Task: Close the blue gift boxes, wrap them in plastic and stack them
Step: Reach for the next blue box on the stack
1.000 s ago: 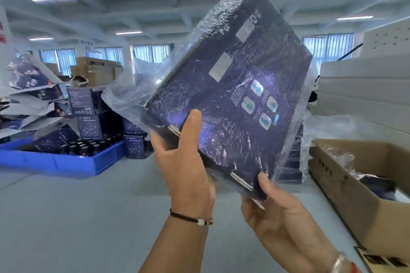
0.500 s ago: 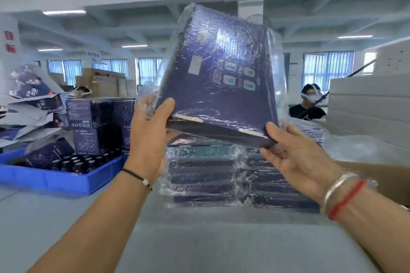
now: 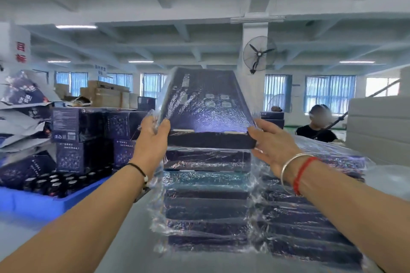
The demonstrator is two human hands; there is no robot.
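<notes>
You hold one plastic-wrapped blue gift box (image 3: 205, 106) between both hands, level with the top of the stack of wrapped boxes (image 3: 207, 195) that stands on the grey worktop (image 3: 124, 239); whether it touches the stack cannot be told. Your left hand (image 3: 153, 137) grips its left end, thumb curled onto the upper face, the other fingers hidden behind the film. Your right hand (image 3: 273, 146) lies against the right end with fingers nearly straight, not closed around it. A second wrapped stack (image 3: 310, 206) stands just right of the first, touching it. Toward the worktop's left edge sits a blue tray (image 3: 31, 201) holding dark bottles (image 3: 55, 182), with dark printed cartons (image 3: 82, 137) piled behind it. White slabs (image 3: 377, 126) are stacked at the far right. The room is a large hall with a white beamed ceiling, strip lights, curtained windows and a wall fan (image 3: 258, 53) on a pillar. Another person (image 3: 317, 124) sits beyond the stacks.
</notes>
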